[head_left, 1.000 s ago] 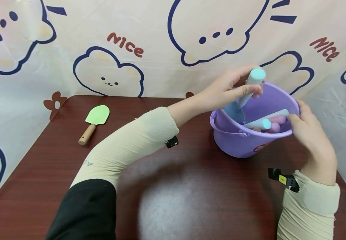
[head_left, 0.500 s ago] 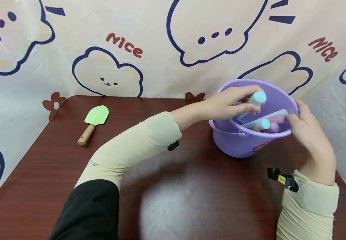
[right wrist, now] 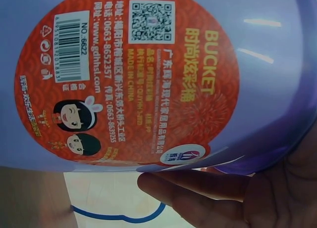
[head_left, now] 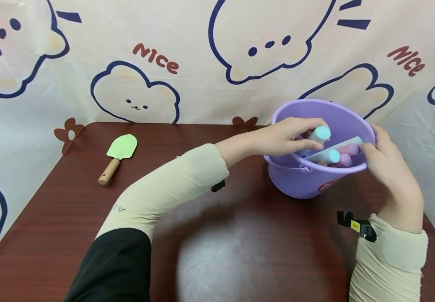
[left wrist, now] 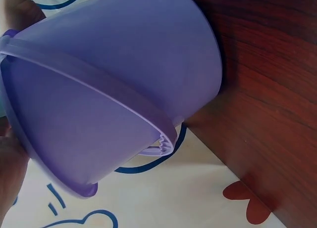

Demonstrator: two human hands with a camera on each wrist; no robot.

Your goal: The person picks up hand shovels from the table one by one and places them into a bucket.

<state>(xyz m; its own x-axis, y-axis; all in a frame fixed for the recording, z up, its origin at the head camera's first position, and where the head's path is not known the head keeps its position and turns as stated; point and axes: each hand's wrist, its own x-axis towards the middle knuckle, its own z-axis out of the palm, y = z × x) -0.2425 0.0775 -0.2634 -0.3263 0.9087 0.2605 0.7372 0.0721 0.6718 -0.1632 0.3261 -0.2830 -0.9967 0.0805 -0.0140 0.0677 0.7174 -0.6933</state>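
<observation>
A purple bucket (head_left: 296, 184) stands on the table at the right, filling much of both wrist views. My left hand (head_left: 287, 136) reaches over its near-left rim and holds a toy shovel by the thick light-blue handle (head_left: 321, 134); the rest of the shovel is hidden inside the bucket and behind the fingers. My right hand (head_left: 394, 178) grips the bucket's right rim, thumb on top. In the right wrist view its fingers (right wrist: 193, 188) lie under the bucket wall beside a red label (right wrist: 133, 79). Another light-blue handle (head_left: 328, 156) and pink rounded handles (head_left: 345, 160) lie in the bucket.
A small shovel with a light green blade (head_left: 122, 146) and wooden handle lies at the left of the dark red wood table (head_left: 187, 260). The bucket's bail (left wrist: 94, 87) hangs against its outer wall. Printed cloth (head_left: 202, 96) lines the back and sides.
My left hand has moved down into the bucket, taking the light-blue-handled shovel lower, so its blue flat end is no longer visible. The right hand keeps its place on the rim.
</observation>
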